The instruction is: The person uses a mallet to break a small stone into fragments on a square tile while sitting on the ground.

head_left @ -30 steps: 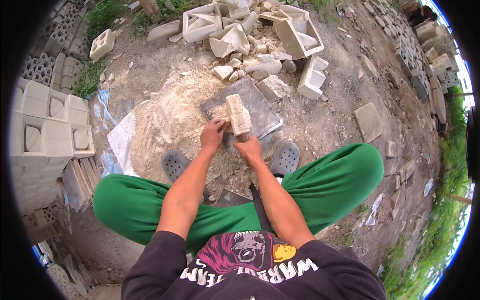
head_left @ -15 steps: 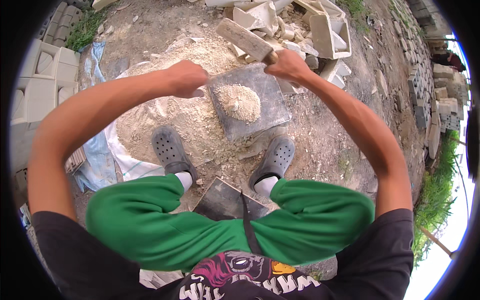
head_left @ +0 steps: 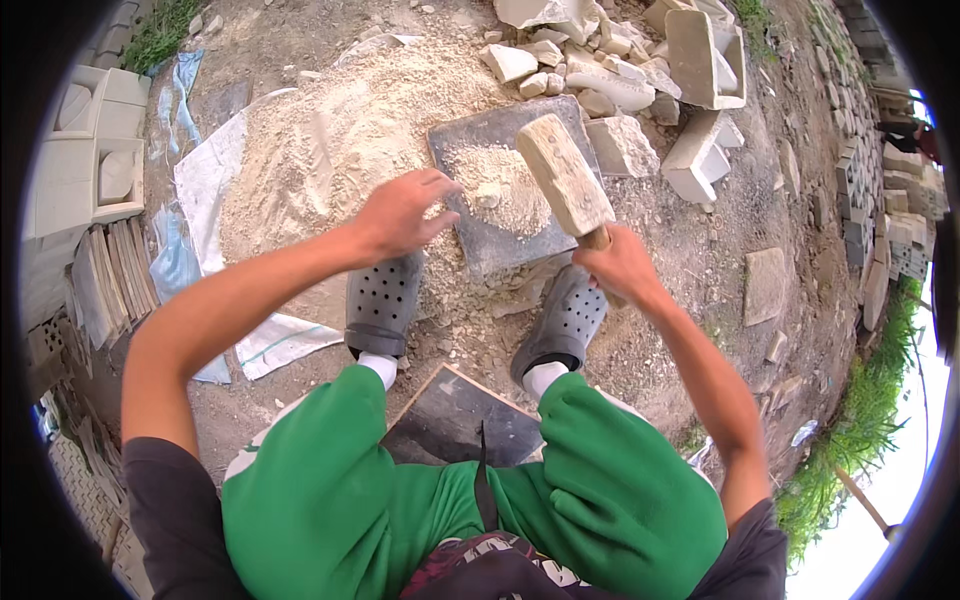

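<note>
My right hand point(head_left: 622, 266) is wrapped round the short handle of a wooden mallet point(head_left: 562, 172), whose pale, dusty block head is raised and tilted to the upper left. Below it lies a dark square slab point(head_left: 482, 252) bearing crushed cream-coloured stone point(head_left: 518, 200). One small lump point(head_left: 488, 195) stands out on top of the crumbs. At the slab's left edge my left hand point(head_left: 408, 212) hovers with fingers apart and nothing in them, just left of the lump.
Left of the slab, a heap of pale crushed stone point(head_left: 330, 150) covers a white sheet point(head_left: 215, 160). Broken block pieces point(head_left: 625, 85) lie beyond it to the right. My clogs point(head_left: 385, 300) flank the slab; a dark board point(head_left: 465, 415) lies between my legs. Stacked blocks point(head_left: 75, 195) stand left.
The mallet has turned more upright and come nearer to me with my right hand. My left hand has opened from a curled shape and moved closer to me. The view has shifted.
</note>
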`<state>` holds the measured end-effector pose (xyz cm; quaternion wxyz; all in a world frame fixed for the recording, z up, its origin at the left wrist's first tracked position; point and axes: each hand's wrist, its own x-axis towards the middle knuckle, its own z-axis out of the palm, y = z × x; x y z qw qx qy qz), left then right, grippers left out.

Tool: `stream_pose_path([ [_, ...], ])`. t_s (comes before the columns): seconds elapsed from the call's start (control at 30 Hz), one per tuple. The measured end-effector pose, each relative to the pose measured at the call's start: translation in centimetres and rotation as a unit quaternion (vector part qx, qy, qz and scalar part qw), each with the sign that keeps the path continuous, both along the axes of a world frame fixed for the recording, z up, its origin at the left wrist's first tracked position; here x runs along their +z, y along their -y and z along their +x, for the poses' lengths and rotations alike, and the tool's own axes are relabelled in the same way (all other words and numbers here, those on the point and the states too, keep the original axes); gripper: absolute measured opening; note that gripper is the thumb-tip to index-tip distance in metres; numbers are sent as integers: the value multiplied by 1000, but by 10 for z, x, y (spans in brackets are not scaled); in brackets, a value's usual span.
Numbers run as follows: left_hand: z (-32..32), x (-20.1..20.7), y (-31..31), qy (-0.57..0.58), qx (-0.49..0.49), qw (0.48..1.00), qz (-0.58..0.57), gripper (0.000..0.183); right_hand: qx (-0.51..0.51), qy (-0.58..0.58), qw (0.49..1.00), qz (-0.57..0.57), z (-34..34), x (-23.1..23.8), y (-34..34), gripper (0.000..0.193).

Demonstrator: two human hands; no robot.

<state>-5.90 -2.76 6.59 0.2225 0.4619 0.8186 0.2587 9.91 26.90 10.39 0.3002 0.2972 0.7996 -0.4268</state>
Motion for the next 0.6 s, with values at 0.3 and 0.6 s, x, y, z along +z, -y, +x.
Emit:
stream_pose_path([
  [0.3,41,-47,-49,21,183,973,136,31,-189,-66,976,-84,23,-63,81,35],
  [0.6,48,-61,-48,-10,235,947,220,15,-145,-224,964,-23,21,-53,86,24],
])
